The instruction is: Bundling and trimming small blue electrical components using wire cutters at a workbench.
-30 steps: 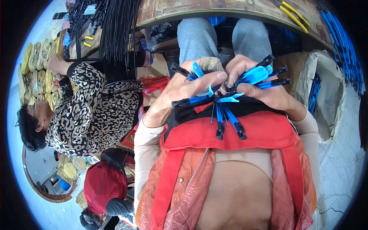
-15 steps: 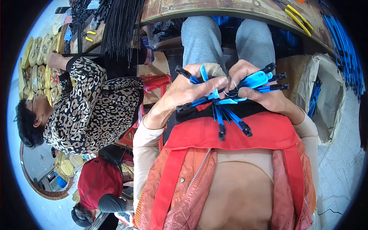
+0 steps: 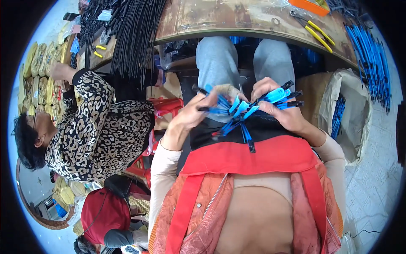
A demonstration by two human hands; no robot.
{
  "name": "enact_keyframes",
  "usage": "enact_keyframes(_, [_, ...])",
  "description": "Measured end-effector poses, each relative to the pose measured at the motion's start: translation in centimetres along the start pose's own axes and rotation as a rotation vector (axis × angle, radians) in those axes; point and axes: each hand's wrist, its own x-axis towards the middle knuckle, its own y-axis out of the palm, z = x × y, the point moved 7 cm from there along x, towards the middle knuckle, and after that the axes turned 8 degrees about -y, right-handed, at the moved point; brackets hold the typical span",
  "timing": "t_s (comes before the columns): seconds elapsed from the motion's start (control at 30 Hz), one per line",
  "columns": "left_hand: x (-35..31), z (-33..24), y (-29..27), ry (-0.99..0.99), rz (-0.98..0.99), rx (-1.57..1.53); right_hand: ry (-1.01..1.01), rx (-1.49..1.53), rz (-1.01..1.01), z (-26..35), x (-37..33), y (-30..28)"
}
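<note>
Above my lap is a star-like cluster of blue ribs [image 3: 242, 111] with black ends, resembling a small umbrella frame. My right hand [image 3: 279, 111] is closed on its right side; several ribs and flat blue pieces stick out past the fingers. On the other side, my left hand [image 3: 192, 113] is closed around more ribs, though its fingers are smeared by motion. A thin wire-like strand shows between the hands. Two ribs hang down from the middle in front of my red and black apron [image 3: 249, 156].
A worn wooden table [image 3: 237, 17] spans the far side, with yellow-handled pliers [image 3: 319, 36] and an orange box [image 3: 311, 5]. Blue ribs [image 3: 372, 63] overhang its right end, above a paper-lined sack [image 3: 357, 120]. Black rods [image 3: 137, 38] hang at left, near a seated co-worker [image 3: 101, 127].
My left hand has moved slightly, its fingers now blurred, and the ribs around it are blurred. The cluster has tilted. My head view has shifted, showing more of the table.
</note>
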Motion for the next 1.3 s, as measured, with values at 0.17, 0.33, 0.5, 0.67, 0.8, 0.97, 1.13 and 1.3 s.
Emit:
enact_keyframes(0.17, [-1.2,-1.4,2.8,-0.104,0.158,0.304,-0.09,-0.083,0.034,-0.3,0.3,-0.1])
enact_keyframes(0.33, [-0.3,-2.9,3.9,0.115,0.213,0.398,0.048,0.044,-0.034,-0.7,0.2,-0.6])
enact_keyframes(0.5, [2.0,-3.7,2.6,0.137,-0.335,0.395,0.159,0.137,-0.124,-1.9,1.1,-0.7])
enact_keyframes(0.67, [4.0,-6.5,3.7,0.026,-0.116,0.524,0.166,0.155,-0.102,-0.7,1.8,-1.5])
enact_keyframes(0.8, [5.3,-5.0,3.0,-0.048,-0.162,0.506,0.254,0.307,-0.2,-1.4,0.7,-1.9])
enact_keyframes(0.97, [7.6,-4.3,2.6,-0.079,-0.112,0.405,0.174,0.201,-0.221,-2.6,0.4,-4.4])
enact_keyframes(1.13, [9.2,-5.2,-0.4,-0.118,-0.065,0.321,0.339,-0.032,0.592,0.5,3.7,-7.3])
enact_keyframes(1.3, [8.9,-3.5,-1.8,-0.145,-0.129,0.267,-0.104,-1.322,0.044,2.1,16.2,-27.0])
